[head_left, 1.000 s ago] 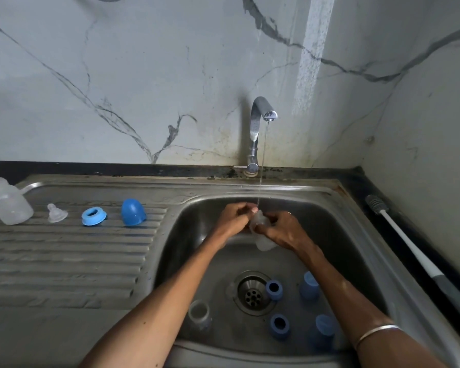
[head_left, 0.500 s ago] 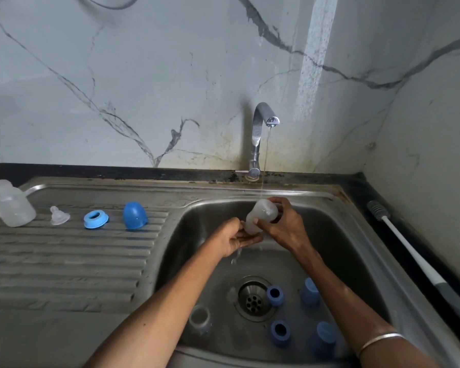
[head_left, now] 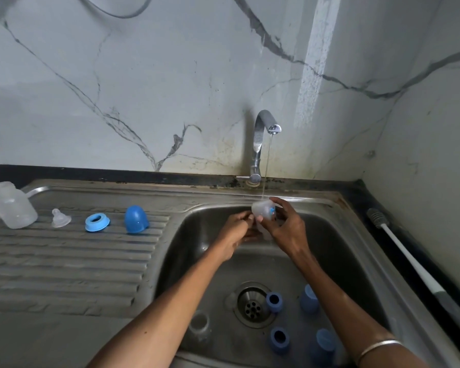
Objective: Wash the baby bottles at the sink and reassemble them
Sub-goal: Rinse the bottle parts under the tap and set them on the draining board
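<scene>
Steel sink, water streaming from the tap. Over the basin, the right hand curls round a clear bottle, held right under the stream. The left hand sits just beside it, fingertips at the bottle's lower end; its grip cannot be made out.

Blue cap and light-blue ring on grey steel drainboard; white grey-veined marble wall.
</scene>
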`<state>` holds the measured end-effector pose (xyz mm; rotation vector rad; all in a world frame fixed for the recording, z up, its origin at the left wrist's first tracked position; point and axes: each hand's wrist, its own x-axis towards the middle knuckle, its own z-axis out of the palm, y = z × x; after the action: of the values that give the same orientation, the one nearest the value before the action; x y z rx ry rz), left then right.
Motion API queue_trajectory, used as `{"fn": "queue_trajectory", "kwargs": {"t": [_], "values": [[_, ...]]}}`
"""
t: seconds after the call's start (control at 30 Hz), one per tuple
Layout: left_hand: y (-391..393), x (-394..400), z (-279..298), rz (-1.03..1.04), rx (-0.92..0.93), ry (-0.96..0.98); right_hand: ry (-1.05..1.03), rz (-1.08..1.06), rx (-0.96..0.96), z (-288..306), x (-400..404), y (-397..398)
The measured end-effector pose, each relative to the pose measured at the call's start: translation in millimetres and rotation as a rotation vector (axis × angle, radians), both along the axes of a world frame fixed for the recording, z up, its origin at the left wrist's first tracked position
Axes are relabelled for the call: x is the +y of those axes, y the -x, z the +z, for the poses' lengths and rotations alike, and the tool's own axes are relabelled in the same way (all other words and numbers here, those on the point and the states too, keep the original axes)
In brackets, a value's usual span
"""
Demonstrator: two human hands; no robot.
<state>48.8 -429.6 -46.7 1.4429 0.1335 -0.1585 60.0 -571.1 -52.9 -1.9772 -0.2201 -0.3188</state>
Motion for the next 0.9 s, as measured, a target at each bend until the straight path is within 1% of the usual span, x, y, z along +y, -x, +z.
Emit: {"fn": "queue_trajectory", "kwargs": {"t": [0.07, 0.17, 0.3, 0.47, 0.6, 0.7, 0.8, 0.87, 0.9], "values": [[0, -1, -1, 0.003, -0.008, 0.070, -0.015, 0.017, 0.027, 0, 1, -1], [-1, 1, 0, -0.023, -0.001, 0.115, 0.010, 0.036, 0.057, 0, 2, -1], [-3, 5, 0, -0.005, -0.002, 0.066, 0.098, 0.093, 0.078, -1, 3, -2], [-2, 10, -2, 0.045, -0.050, -0.048, 0.098, 0.118, 0.142, -4, 3, -1], [3, 15, 1, 0.112, -0.044, 0.036, 0.120, 0.146, 0.205, -8, 3, -1], [7, 23, 5, 0.121, 0.023, 0.101, 0.096, 0.160, 0.221, -6, 4, 2], [14, 41, 10, 0.079, 0.068, 0.072, 0.004, 0.113, 0.189, 4, 7, 11], [18, 54, 14, 0.011, 0.061, 0.041, -0.014, 0.125, 0.162, 10, 7, 17], [21, 60, 15, -0.034, 0.041, -0.009, -0.021, 0.146, 0.153, 12, 8, 21]]}}
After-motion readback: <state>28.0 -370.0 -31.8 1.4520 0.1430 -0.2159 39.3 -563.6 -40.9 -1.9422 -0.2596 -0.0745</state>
